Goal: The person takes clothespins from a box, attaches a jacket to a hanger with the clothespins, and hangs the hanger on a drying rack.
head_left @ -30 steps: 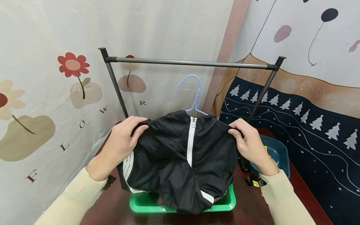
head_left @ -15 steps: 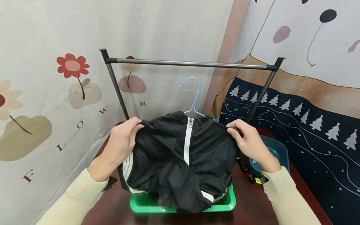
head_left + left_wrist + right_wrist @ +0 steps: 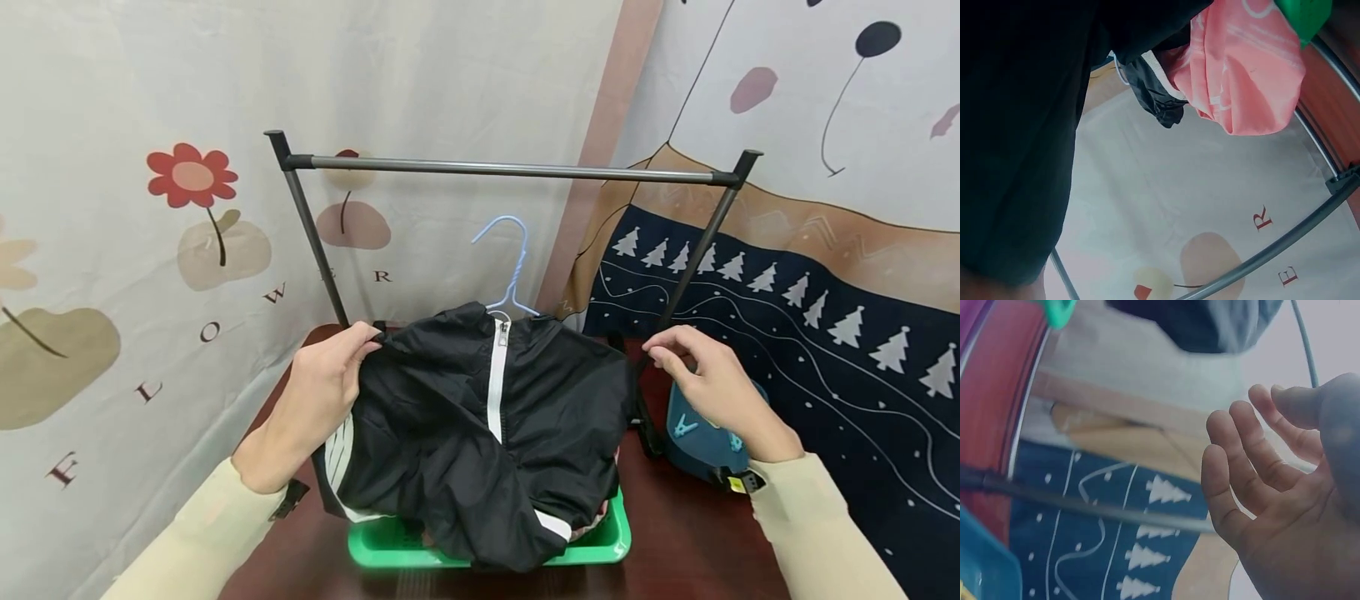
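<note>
A black zip-up jacket (image 3: 442, 408) with a white zip strip and white sleeve stripes drapes over a green basket (image 3: 408, 557). Inside it is a light-blue wire hanger (image 3: 518, 267), its hook standing up out of the collar. My left hand (image 3: 318, 396) pinches the jacket's left shoulder between thumb and fingers. To the right, my right hand (image 3: 716, 387) is off the jacket, a short way from the other shoulder. In the right wrist view that right hand (image 3: 1285, 500) has loosely bent fingers and holds nothing.
Behind the jacket stands a clothes rack with a horizontal grey bar (image 3: 510, 168). A blue basin (image 3: 686, 462) with blue clips (image 3: 684, 427) sits on the dark red table (image 3: 675, 542), under my right forearm. Pink cloth (image 3: 1247, 69) shows beside the basket in the left wrist view.
My right hand has let go of the jacket's right shoulder and moved right. The hanger hook has sunk slightly. My left hand keeps its pinch, shifted a little down and left.
</note>
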The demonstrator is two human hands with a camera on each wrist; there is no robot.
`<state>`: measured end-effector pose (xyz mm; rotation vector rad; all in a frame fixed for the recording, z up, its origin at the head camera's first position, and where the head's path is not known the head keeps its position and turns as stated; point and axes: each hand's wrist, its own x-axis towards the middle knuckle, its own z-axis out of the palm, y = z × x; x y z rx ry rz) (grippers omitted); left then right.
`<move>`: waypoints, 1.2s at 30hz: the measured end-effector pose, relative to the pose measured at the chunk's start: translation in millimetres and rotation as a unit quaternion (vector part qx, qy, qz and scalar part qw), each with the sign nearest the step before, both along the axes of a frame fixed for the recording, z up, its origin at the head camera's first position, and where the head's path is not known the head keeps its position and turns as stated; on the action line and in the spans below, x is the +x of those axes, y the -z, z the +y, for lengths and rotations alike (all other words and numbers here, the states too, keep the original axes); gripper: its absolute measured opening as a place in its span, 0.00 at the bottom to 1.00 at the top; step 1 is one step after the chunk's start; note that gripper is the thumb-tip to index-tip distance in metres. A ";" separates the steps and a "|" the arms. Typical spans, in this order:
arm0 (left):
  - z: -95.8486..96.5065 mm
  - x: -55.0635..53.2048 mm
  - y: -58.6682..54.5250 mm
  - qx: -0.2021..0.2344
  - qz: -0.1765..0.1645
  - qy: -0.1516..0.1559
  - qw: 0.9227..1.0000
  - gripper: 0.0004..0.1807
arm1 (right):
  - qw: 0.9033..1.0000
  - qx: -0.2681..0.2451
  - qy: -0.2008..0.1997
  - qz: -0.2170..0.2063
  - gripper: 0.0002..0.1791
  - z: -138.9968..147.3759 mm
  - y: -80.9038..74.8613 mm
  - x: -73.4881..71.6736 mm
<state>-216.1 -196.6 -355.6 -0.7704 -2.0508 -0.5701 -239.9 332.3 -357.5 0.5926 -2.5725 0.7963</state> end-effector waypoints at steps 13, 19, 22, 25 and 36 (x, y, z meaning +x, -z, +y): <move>-4.7 3.4 4.6 -0.007 -0.010 0.003 1.000 0.12 | 0.995 0.071 0.051 -0.044 0.08 63.8 19.8 -11.9; -3.9 4.4 3.4 -0.014 -0.013 0.013 1.000 0.13 | 0.987 0.112 0.052 -0.103 0.09 82.3 33.0 -22.8; -3.4 4.0 3.6 -0.016 -0.023 0.016 0.999 0.12 | 0.982 0.129 0.039 -0.132 0.07 88.1 39.7 -28.8; -3.5 4.2 4.6 -0.019 -0.032 0.015 0.999 0.11 | 0.977 0.145 0.023 -0.157 0.06 92.0 45.9 -35.6; -3.1 6.8 8.2 -0.035 -0.052 0.003 0.998 0.07 | 0.952 0.179 -0.015 -0.247 0.14 102.7 60.2 -51.1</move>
